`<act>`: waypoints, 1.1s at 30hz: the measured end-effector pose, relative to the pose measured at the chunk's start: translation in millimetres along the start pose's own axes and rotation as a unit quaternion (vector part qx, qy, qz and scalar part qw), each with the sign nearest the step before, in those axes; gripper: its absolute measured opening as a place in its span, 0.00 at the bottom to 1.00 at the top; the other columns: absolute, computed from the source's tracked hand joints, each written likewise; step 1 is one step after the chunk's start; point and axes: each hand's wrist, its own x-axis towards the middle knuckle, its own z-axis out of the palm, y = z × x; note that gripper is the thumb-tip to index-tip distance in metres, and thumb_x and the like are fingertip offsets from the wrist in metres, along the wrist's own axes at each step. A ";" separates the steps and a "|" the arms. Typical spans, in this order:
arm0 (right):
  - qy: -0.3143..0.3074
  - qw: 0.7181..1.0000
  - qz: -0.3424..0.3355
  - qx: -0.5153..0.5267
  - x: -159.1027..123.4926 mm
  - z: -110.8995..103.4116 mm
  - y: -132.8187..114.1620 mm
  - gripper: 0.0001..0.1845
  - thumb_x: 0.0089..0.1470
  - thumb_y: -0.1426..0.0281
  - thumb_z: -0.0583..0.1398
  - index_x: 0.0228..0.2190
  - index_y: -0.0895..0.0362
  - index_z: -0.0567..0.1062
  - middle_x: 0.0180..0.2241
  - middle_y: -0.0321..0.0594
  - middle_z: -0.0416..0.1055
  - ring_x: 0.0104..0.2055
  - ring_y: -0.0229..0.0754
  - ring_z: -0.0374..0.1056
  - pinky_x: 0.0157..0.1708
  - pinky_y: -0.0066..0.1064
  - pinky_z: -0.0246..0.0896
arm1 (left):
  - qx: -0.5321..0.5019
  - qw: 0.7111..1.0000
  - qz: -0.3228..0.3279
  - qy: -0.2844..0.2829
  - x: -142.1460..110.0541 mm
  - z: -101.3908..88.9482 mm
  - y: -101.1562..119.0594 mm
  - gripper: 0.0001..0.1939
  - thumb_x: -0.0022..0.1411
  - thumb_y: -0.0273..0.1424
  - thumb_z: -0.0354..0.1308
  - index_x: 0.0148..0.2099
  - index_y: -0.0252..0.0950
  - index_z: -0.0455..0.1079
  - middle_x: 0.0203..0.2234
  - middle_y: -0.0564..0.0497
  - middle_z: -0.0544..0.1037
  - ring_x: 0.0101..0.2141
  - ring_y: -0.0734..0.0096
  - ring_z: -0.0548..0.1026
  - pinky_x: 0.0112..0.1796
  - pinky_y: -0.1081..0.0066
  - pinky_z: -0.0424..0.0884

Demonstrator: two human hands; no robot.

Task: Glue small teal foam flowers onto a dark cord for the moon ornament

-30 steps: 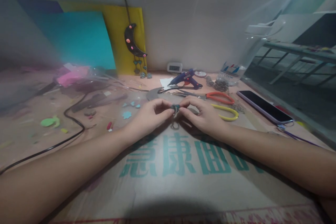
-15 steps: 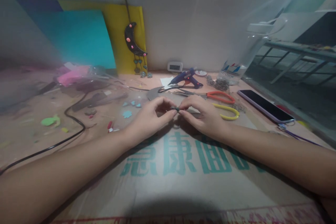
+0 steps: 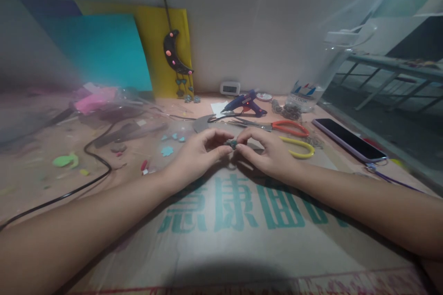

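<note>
Between my fingertips is a small dark grey-green piece point(image 3: 233, 144), too small to make out in detail. My left hand point(image 3: 204, 150) pinches it from the left with thumb and forefinger. From the right, thumb and forefinger of my right hand point(image 3: 266, 152) close on the same piece. Both hands hover over cardboard point(image 3: 221, 253) printed with green characters. Yellow-handled pliers or scissors point(image 3: 301, 147) lie beside my right hand, partly hidden by it. Left of my left hand lie a light-blue flower shape point(image 3: 167, 151) and several small light-blue pieces point(image 3: 175, 136).
Behind my hands are orange-handled scissors point(image 3: 290, 127), a blue glue gun point(image 3: 246, 103) and a small white display point(image 3: 230, 88). A phone point(image 3: 349, 140) and a clear jug point(image 3: 311, 78) stand right. A black cable point(image 3: 100, 159) winds left; a moon ornament point(image 3: 175, 55) hangs behind.
The small piece has turned slightly between my fingertips and more of it shows. Both hands stay in nearly the same place.
</note>
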 end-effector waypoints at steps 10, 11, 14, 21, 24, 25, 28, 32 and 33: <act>0.012 0.995 0.086 0.044 2.7 -2.0 -2.4 0.04 0.56 0.69 0.59 0.30 0.56 0.72 0.29 0.37 0.74 0.33 0.39 0.70 0.36 0.31 0.64 | 0.026 0.997 -0.004 0.072 1.7 0.6 5.4 0.13 0.61 0.36 0.59 0.44 0.35 0.69 0.38 0.48 0.77 0.39 0.67 0.76 0.42 0.68 0.72; 0.016 0.991 0.113 0.063 2.9 -1.4 -1.1 0.04 0.56 0.69 0.59 0.30 0.56 0.71 0.29 0.36 0.74 0.33 0.39 0.70 0.37 0.31 0.64 | 0.040 0.995 -0.001 0.094 2.3 -1.4 3.3 0.12 0.62 0.38 0.58 0.43 0.35 0.69 0.37 0.49 0.77 0.38 0.67 0.75 0.41 0.68 0.71; 0.016 0.961 0.200 0.190 3.6 1.8 3.7 0.08 0.56 0.64 0.60 0.31 0.56 0.70 0.28 0.36 0.73 0.32 0.39 0.71 0.36 0.32 0.66 | 0.088 0.985 -0.010 0.150 4.7 -7.4 -2.4 0.12 0.62 0.40 0.58 0.38 0.36 0.69 0.33 0.50 0.77 0.36 0.68 0.75 0.38 0.68 0.70; -0.006 0.898 0.264 0.353 4.4 5.2 8.8 0.15 0.52 0.59 0.65 0.30 0.56 0.69 0.26 0.34 0.71 0.29 0.37 0.71 0.32 0.31 0.67 | 0.098 0.986 -0.009 0.138 6.3 -9.5 -4.7 0.12 0.59 0.40 0.61 0.35 0.36 0.71 0.31 0.51 0.77 0.34 0.68 0.74 0.37 0.70 0.68; -0.019 0.903 0.258 0.343 4.2 4.8 8.3 0.14 0.53 0.59 0.64 0.30 0.56 0.70 0.27 0.35 0.73 0.30 0.38 0.72 0.33 0.31 0.68 | 0.088 0.987 -0.009 0.133 6.4 -8.6 -6.4 0.12 0.60 0.41 0.60 0.35 0.36 0.71 0.31 0.51 0.77 0.34 0.68 0.74 0.36 0.70 0.68; -0.021 0.905 0.255 0.340 4.1 4.9 8.2 0.14 0.53 0.59 0.64 0.30 0.56 0.70 0.27 0.35 0.73 0.30 0.38 0.72 0.33 0.31 0.68 | 0.080 0.989 -0.011 0.127 6.6 -8.4 -7.3 0.12 0.60 0.41 0.60 0.36 0.36 0.71 0.31 0.51 0.77 0.34 0.67 0.74 0.36 0.70 0.68; -0.022 0.909 0.254 0.330 3.7 5.5 8.2 0.14 0.54 0.59 0.64 0.31 0.56 0.70 0.27 0.35 0.74 0.31 0.38 0.73 0.34 0.32 0.68 | 0.046 0.993 -0.013 0.110 7.2 -8.1 -10.1 0.14 0.63 0.43 0.56 0.37 0.36 0.71 0.33 0.50 0.78 0.36 0.67 0.75 0.37 0.70 0.69; -0.026 0.905 0.253 0.341 3.3 6.7 8.3 0.13 0.55 0.60 0.63 0.31 0.56 0.69 0.26 0.34 0.74 0.30 0.38 0.73 0.33 0.32 0.69 | 0.059 0.991 -0.022 0.119 7.3 -8.7 -9.9 0.18 0.67 0.43 0.50 0.34 0.36 0.70 0.33 0.50 0.77 0.36 0.68 0.75 0.39 0.70 0.69; -0.028 0.903 0.252 0.348 3.3 6.9 8.2 0.13 0.55 0.60 0.63 0.31 0.56 0.69 0.26 0.35 0.74 0.30 0.38 0.74 0.33 0.32 0.69 | 0.071 0.990 -0.023 0.122 7.3 -8.9 -9.4 0.18 0.68 0.43 0.49 0.33 0.36 0.70 0.32 0.50 0.77 0.36 0.68 0.75 0.39 0.70 0.69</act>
